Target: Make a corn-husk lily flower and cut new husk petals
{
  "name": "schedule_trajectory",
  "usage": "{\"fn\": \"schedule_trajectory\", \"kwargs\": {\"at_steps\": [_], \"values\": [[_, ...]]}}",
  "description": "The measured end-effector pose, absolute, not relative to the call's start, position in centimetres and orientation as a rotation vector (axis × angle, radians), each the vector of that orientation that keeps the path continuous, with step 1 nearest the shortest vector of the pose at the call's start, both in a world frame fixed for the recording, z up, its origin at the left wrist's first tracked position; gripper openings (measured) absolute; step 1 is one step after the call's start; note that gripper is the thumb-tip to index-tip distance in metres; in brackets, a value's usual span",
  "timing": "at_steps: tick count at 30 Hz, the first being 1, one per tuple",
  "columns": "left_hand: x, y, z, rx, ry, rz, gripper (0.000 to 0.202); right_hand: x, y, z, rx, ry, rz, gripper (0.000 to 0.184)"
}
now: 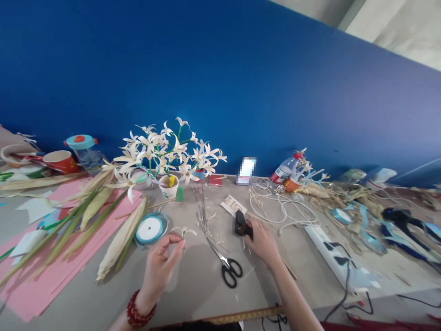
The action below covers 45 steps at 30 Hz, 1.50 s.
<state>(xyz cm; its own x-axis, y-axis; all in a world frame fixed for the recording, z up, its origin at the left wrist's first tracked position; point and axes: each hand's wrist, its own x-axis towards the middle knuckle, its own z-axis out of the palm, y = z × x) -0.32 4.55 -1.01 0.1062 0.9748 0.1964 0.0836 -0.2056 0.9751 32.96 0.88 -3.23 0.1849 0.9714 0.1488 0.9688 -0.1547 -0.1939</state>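
Note:
My left hand, with a red bead bracelet at the wrist, pinches a small cream husk flower between fingertips, held just above the grey table. My right hand is wrapped round a black glue gun that rests on the table. Black-handled scissors lie between the two hands. A roll of teal ribbon sits just beyond my left hand. A cup holding a bouquet of cream husk flowers stands further back.
Long corn husks lie on pink paper at left. A white power strip with cords, white string, a plastic bottle and a second black glue gun sit at right. A blue wall backs the table.

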Motion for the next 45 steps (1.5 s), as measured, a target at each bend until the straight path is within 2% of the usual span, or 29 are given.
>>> {"fn": "schedule_trajectory", "kwargs": {"at_steps": [3,8,14,20,25,31,33,37,41,45], "values": [[-0.4,4.7,-1.5,1.469,1.085,1.238,0.02,33.3,0.5,-2.7,-2.189,-1.872,0.015,0.045],[-0.1,4.8,-2.1,1.476,1.086,1.219,0.02,33.9,1.9,-0.3,-2.15,-1.805,0.03,0.026],[0.6,4.8,-2.7,1.512,1.051,1.175,0.022,31.2,11.7,1.2,-2.037,-1.924,0.242,0.018],[0.3,5.1,-3.2,1.514,1.13,1.191,0.026,26.8,22.3,0.4,-2.134,-1.98,0.471,0.032],[0.1,5.2,-3.3,1.481,1.167,1.215,0.027,25.1,24.6,0.3,-2.219,-1.871,0.592,0.032],[0.0,5.2,-3.0,1.457,1.093,1.233,0.025,25.5,21.4,1.9,-1.956,-1.722,0.817,0.029],[0.1,5.2,-2.6,1.4,1.049,1.262,0.025,25.4,18.3,2.7,-1.812,-1.652,0.904,0.028],[0.3,4.9,-1.4,1.218,0.932,1.32,0.024,23.4,10.3,4.5,-1.571,-1.508,1.069,0.038],[0.7,4.1,-0.1,1.056,0.799,1.324,0.019,19.7,3.9,5.2,-1.221,-1.095,1.322,0.032],[0.9,3.3,0.9,0.978,0.676,1.314,0.015,16.5,1.1,4.3,-1.118,-1.046,1.258,0.03]]}}
